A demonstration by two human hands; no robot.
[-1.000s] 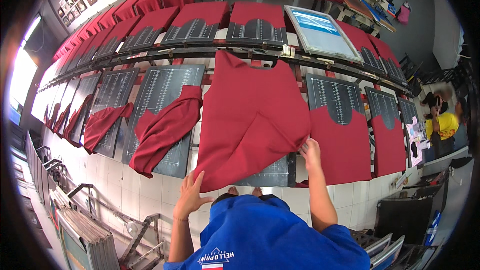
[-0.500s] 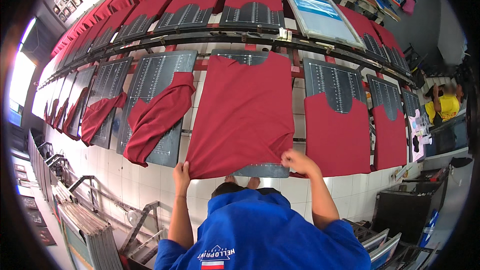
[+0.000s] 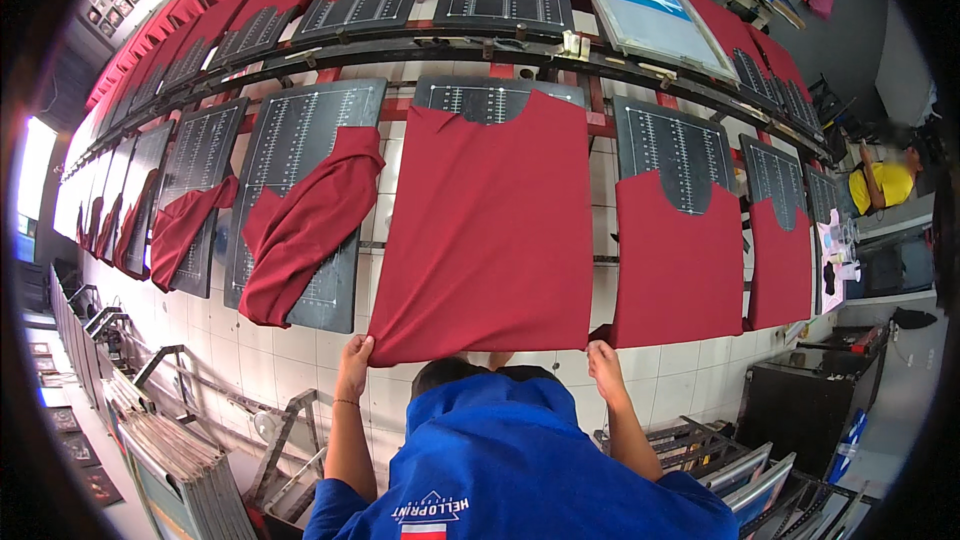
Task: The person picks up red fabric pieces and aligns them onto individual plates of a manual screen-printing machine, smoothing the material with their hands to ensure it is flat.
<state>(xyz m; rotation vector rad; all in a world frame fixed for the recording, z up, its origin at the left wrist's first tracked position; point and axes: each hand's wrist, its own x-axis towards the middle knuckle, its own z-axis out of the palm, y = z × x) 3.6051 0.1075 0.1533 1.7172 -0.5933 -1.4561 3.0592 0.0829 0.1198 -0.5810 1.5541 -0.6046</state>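
Observation:
A dark red shirt panel (image 3: 485, 230) with a curved neckline lies over a black ruled printing board (image 3: 457, 100) in front of me; only the board's far end shows. At the panel's near left corner, my left hand (image 3: 353, 360) is closed on the cloth edge. My right hand (image 3: 604, 368) pinches the near right corner. Between both hands the near edge is stretched almost straight, with some diagonal creases toward the left corner.
On the left, a crumpled red panel (image 3: 315, 225) lies across another board (image 3: 290, 155). A smooth red panel (image 3: 680, 260) covers the board to the right. Behind a long rail stands a framed screen (image 3: 650, 15). A person in yellow (image 3: 885, 185) is at far right.
My right hand has moved down and slightly right, pulling out the folded right corner. The panel now covers the board's near end. My left hand has shifted slightly down and left.

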